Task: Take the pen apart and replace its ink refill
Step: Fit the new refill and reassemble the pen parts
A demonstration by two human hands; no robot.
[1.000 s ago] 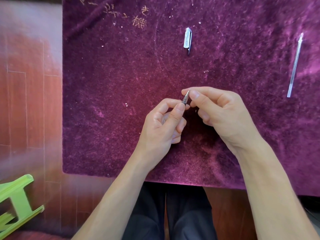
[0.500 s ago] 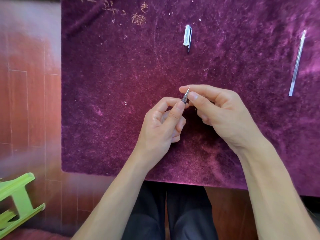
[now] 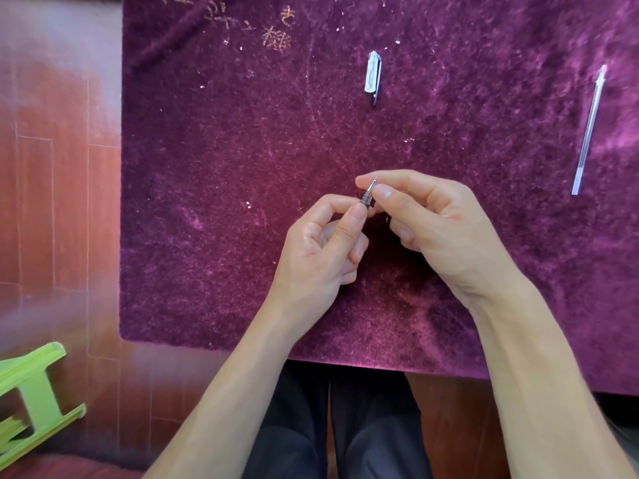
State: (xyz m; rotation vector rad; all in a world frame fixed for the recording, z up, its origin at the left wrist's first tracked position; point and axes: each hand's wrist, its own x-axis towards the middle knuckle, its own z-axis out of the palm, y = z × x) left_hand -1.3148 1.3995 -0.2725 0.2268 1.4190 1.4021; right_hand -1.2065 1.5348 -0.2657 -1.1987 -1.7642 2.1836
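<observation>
Only the pen's grey metal tip (image 3: 368, 194) shows, poking up between my two hands over the middle of the purple mat. My left hand (image 3: 325, 250) is closed around the pen body, which is hidden inside its fingers. The thumb and forefinger of my right hand (image 3: 435, 229) pinch the tip cone. A clear pen cap (image 3: 372, 75) with a dark clip lies on the mat beyond my hands. A thin clear ink refill (image 3: 589, 133) lies at the far right, pointing away from me.
The purple velvet mat (image 3: 224, 167) covers the table; its near edge lies just above my knees. Red wooden floor (image 3: 52, 202) shows on the left, with a green plastic stool (image 3: 31, 399) at the lower left.
My right thumb and forefinger have shifted slightly on the pen tip, and a little more of the fine point shows. The cap and refill have not moved.
</observation>
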